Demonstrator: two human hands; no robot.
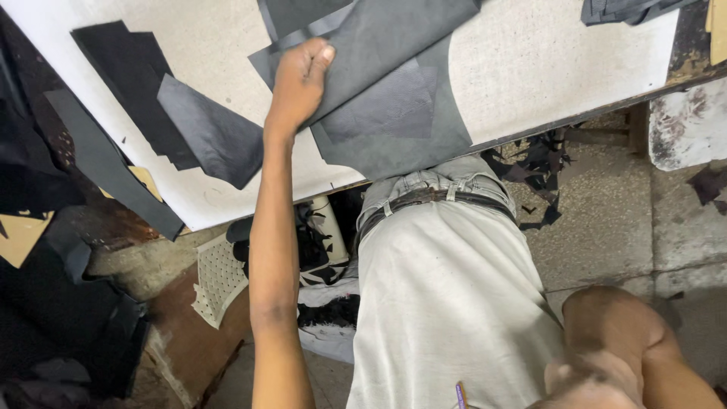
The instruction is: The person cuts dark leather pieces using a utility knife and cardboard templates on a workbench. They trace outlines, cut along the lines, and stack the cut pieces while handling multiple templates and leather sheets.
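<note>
Upper centre, the left hand (pixel 301 82) is pinching the dark leather sheet's (pixel 394 83) edge, pinning it flat on the white board (pixel 530 68), while the right hand (pixel 598 371), lower right, is hanging bent, grip unreadable.

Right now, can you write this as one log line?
left hand: gripping dark sheet | right hand: elbow only | white worktable | black scraps nearby

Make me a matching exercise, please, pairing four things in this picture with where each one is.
Things:
1. grey sheet
2. black piece
3. belt
4. perforated panel

Places:
A. round the waist
B. below the table edge
C. gripped by the left hand
D. on the table, left of the arm

Pairs: 1-C, 2-D, 3-A, 4-B
</note>
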